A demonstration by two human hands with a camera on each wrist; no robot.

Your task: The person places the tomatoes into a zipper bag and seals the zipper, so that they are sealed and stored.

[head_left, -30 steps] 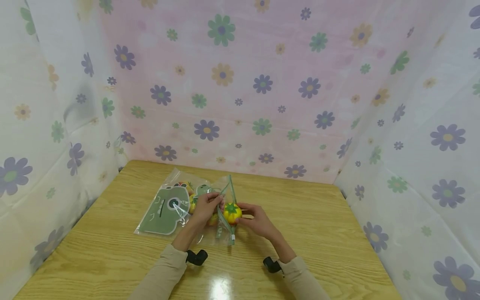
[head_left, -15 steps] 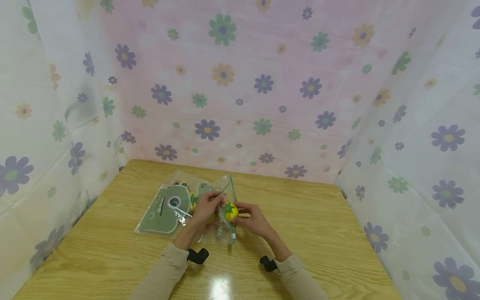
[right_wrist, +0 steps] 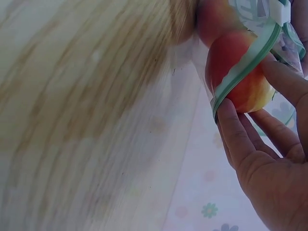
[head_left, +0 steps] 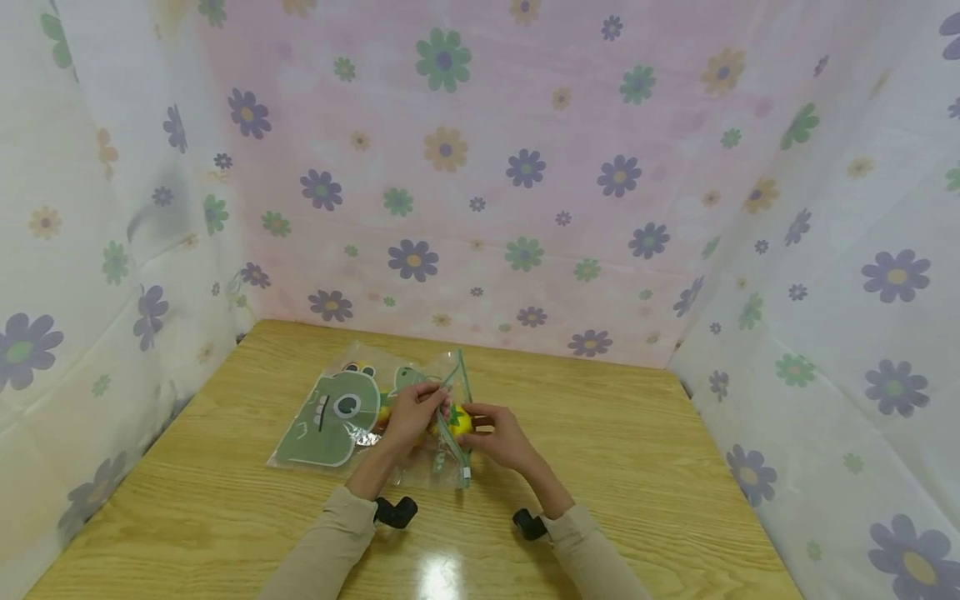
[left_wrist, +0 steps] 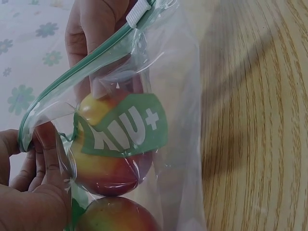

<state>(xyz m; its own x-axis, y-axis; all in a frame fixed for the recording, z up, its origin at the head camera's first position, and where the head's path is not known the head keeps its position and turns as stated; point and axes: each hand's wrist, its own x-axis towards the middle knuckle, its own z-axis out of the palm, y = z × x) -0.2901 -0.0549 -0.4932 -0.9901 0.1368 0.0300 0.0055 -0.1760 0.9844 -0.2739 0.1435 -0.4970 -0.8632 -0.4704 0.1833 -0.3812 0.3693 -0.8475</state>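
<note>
A clear zip bag (head_left: 330,421) printed with a green cartoon dinosaur lies on the wooden table, its green zip edge (head_left: 467,387) on the right side. My left hand (head_left: 408,417) pinches this edge and keeps the mouth parted. At the mouth, my right hand (head_left: 504,437) holds a round yellow-and-red toy fruit (head_left: 461,420) with a green leafy cap between thumb and fingers. The right wrist view shows the fruit's red side (right_wrist: 228,60) inside the zip edge. Below it in the left wrist view, another fruit (left_wrist: 118,216) sits within the bag.
The wooden table (head_left: 600,467) extends around the bag on every side. Flower-patterned cloth (head_left: 480,208) encloses its back and both sides. A black wrist-worn device juts from each sleeve, one left (head_left: 396,512) and one right (head_left: 528,525).
My right hand has moved a little left, bringing the fruit deeper into the bag's mouth. My left hand keeps its place on the zip edge.
</note>
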